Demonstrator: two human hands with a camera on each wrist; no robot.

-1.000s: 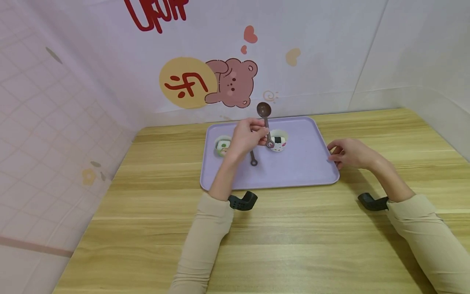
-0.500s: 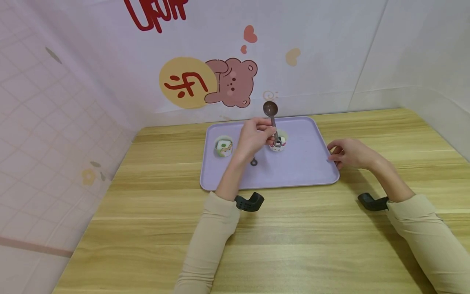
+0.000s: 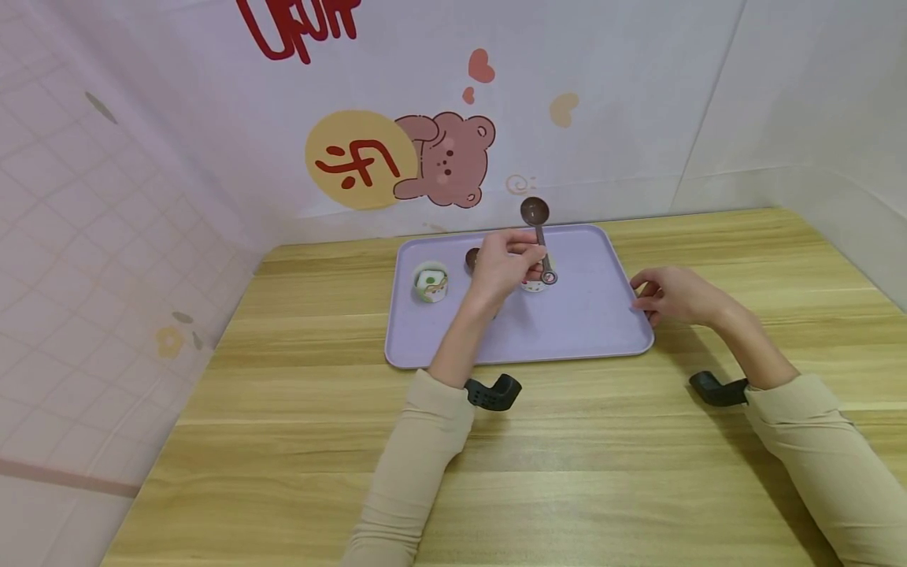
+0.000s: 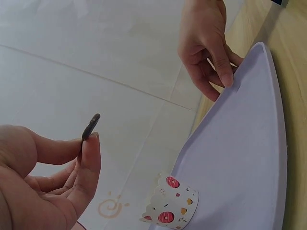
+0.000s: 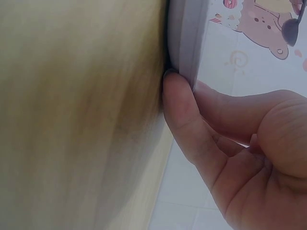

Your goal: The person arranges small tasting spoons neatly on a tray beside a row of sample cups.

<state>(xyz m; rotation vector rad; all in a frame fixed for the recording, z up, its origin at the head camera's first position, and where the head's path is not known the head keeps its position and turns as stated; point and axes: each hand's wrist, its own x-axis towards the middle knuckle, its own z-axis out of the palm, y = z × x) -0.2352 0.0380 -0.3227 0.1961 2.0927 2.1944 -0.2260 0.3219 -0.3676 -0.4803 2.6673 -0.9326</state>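
Note:
My left hand point(image 3: 499, 268) pinches a brown measuring spoon point(image 3: 542, 236) by its handle, bowl end up, above the lilac tray point(image 3: 581, 323). In the left wrist view only the handle's end shows between thumb and finger. Right behind that hand stands a patterned paper cup point(image 4: 173, 203), mostly hidden in the head view. A second brown spoon point(image 3: 472, 258) lies on the tray, its handle largely covered by my left hand and forearm. My right hand point(image 3: 676, 295) grips the tray's right rim, thumb above and a finger beneath, as the right wrist view point(image 5: 230, 139) shows.
Another paper cup point(image 3: 430, 282) with a white and green item in it stands on the tray's left part. The tray rests on a wooden table point(image 3: 567, 472). A wall with a printed bear point(image 3: 453, 157) rises right behind the tray.
My left hand has moved to the right with the measuring spoon, across the right cup. The lying spoon's bowl has come into sight and its handle is covered. My right hand has stayed put.

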